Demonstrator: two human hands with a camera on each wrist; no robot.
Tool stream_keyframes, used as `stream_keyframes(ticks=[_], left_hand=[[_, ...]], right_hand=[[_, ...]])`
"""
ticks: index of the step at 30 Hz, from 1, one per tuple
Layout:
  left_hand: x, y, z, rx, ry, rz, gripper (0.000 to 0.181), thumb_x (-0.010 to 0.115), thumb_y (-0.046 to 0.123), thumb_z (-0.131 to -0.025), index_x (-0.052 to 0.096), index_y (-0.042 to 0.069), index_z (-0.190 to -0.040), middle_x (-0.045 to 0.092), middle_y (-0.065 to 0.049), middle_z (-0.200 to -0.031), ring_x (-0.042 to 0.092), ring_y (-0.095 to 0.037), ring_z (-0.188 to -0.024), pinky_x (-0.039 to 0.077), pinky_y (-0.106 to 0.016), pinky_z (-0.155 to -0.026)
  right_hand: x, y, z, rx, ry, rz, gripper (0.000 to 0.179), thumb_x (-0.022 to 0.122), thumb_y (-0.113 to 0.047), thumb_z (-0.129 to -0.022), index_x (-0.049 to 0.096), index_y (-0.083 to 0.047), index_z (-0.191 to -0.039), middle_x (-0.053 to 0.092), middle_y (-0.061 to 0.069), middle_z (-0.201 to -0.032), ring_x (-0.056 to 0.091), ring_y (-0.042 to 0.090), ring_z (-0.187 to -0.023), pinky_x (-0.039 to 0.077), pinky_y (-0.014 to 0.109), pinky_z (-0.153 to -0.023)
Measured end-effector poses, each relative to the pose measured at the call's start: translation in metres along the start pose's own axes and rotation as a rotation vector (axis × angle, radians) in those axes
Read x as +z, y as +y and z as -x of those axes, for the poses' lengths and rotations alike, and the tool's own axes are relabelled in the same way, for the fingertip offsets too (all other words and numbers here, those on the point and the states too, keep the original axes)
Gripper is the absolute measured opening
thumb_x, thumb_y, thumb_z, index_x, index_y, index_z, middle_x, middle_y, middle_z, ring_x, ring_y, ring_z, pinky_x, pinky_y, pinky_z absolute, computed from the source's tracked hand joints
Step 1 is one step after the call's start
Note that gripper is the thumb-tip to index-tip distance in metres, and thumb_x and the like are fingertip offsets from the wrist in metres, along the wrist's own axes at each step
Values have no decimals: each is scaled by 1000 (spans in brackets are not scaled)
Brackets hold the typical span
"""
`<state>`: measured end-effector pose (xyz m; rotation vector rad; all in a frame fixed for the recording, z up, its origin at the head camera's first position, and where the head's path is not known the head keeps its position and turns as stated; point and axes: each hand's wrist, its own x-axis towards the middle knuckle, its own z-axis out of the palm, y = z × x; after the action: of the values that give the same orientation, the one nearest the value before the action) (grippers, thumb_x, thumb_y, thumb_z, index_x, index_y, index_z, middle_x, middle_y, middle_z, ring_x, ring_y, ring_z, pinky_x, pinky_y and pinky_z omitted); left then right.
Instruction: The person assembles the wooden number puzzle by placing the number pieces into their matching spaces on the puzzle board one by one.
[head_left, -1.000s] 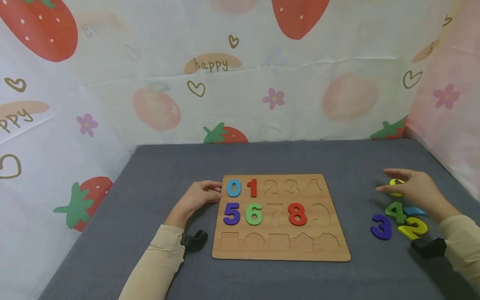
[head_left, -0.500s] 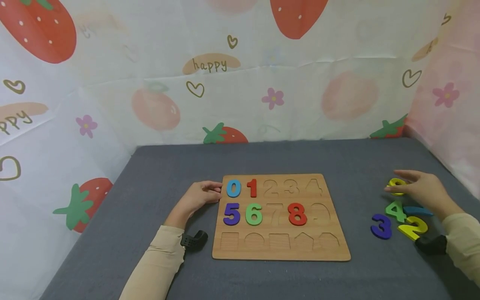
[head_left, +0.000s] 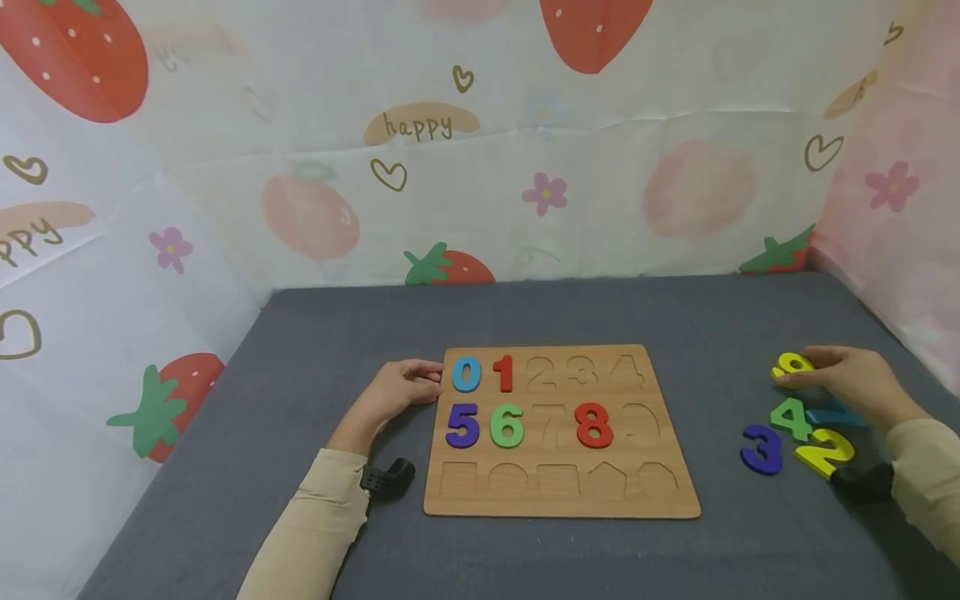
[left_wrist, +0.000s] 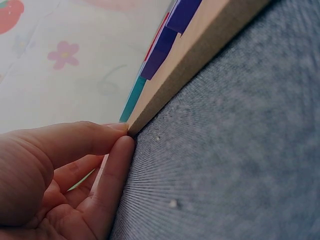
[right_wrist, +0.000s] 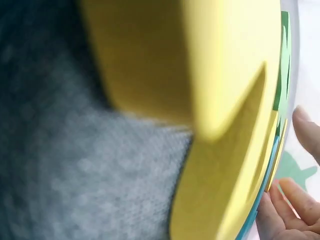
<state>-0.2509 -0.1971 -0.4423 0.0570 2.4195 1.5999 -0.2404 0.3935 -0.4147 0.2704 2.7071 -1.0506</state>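
Observation:
My left hand (head_left: 393, 392) is at the upper left edge of the wooden number puzzle board (head_left: 652, 496); in the left wrist view its thumb and a finger pinch the board's corner. At far right, my right hand (head_left: 858, 379) has thumb and fingers around the yellow number 9 (head_left: 782, 367), which lies at table level. Just nearer lie a green 4 (head_left: 799, 417), a blue 7 (head_left: 843, 417) partly under the hand, a purple 3 (head_left: 768, 454) and a yellow 2 (head_left: 827, 452). That yellow 2 (right_wrist: 235, 65) fills much of the right wrist view.
Set in the board are a blue 0 (head_left: 458, 375), red 1 (head_left: 507, 375), purple 5 (head_left: 471, 429), green 6 (head_left: 498, 429) and red 8 (head_left: 603, 429). Other recesses show bare wood. The grey tabletop (head_left: 570, 558) meets a patterned cloth (head_left: 600, 225) behind and at both sides.
My right hand has drawn back to the right and lowered, its thumb and fingers closing around the yellow 9. My left hand stays at the board's edge.

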Motion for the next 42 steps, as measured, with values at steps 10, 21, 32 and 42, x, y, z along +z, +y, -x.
stream_keyframes(ticks=[10, 21, 32, 42], left_hand=[[-1, 0, 1, 15, -6, -4, 47, 66, 9, -95, 55, -3, -139, 61, -22, -126, 67, -16, -101, 58, -34, -92], [1, -1, 1, -8, 5, -14, 47, 67, 9, -94, 56, 0, -139, 63, -20, -126, 66, -18, -103, 58, -33, -90], [1, -2, 1, -3, 9, -2, 47, 67, 9, -93, 56, 0, -138, 63, -20, -125, 67, -15, -101, 58, -32, -89], [1, -2, -1, 7, 11, -7, 47, 68, 9, -93, 57, -1, -137, 64, -19, -123, 67, -12, -96, 59, -32, -87]], right_hand=[[-4, -10, 4, -95, -31, 149, 96, 69, -49, -90, 29, 16, -147, 29, 42, -147, 24, 63, -132, 32, 73, -102], [19, -49, 17, -158, -70, 136, 90, 71, -50, -88, 37, 8, -148, 40, 38, -145, 32, 59, -132, 39, 69, -100], [58, -92, 33, -300, -65, 123, 78, 79, -43, -83, 54, 3, -140, 51, 32, -141, 48, 52, -126, 52, 57, -93], [77, -104, 37, -333, -89, 121, 74, 83, -41, -78, 59, 1, -135, 53, 30, -140, 49, 51, -126, 48, 61, -96]])
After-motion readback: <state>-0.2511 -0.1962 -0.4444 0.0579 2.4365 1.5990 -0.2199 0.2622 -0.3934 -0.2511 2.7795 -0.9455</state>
